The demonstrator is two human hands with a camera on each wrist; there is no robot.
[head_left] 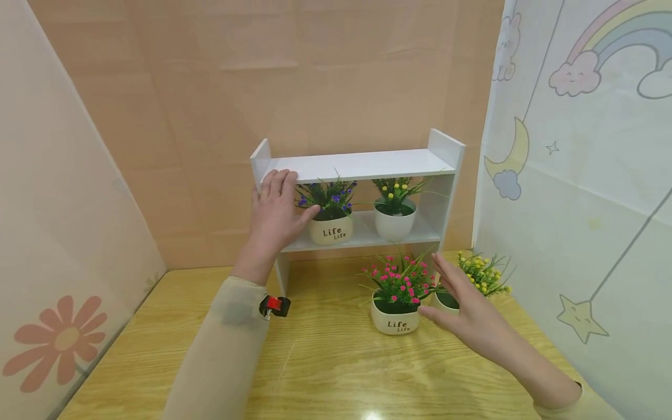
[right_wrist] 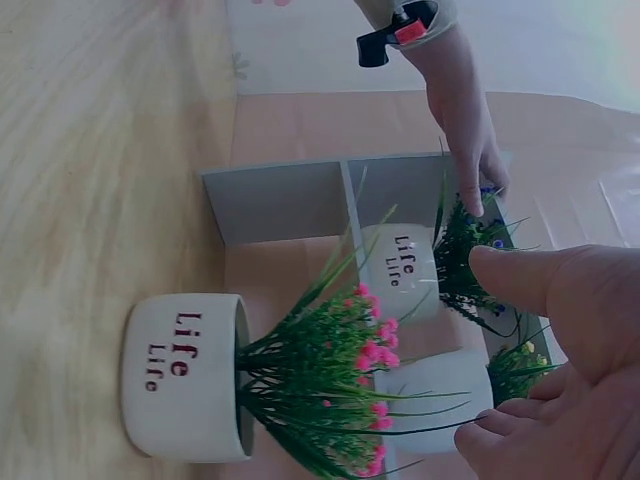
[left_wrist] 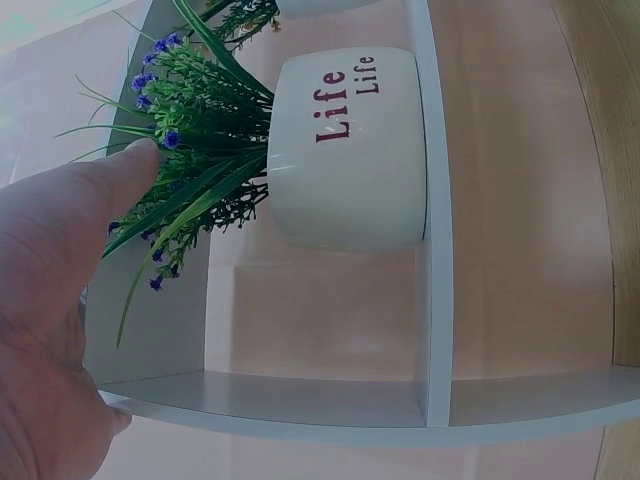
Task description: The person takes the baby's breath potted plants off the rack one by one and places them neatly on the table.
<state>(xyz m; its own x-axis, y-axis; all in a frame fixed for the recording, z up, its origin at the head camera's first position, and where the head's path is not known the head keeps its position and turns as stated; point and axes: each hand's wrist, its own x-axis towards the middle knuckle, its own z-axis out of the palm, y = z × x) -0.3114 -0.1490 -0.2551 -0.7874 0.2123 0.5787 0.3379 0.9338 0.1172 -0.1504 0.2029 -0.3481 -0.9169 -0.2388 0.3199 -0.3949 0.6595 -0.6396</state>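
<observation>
My left hand lies at the upper left corner of the white shelf, its fingers reaching over the top board's front edge. Its thumb points toward the purple-flowered potted plant, which stands on the middle board in a cream pot lettered "Life". In the left wrist view that thumb overlaps the leaves; contact is unclear. My right hand, fingers extended and thumb apart, hovers right of the pink-flowered potted plant on the table. The thumb tip appears close to that pot's rim; whether it touches cannot be told. Nothing is gripped by it.
Right of the purple flowers, a yellow-flowered plant in a white pot shares the middle board. Another yellow-flowered plant stands on the wooden table, partly behind my right hand. Printed walls enclose the sides.
</observation>
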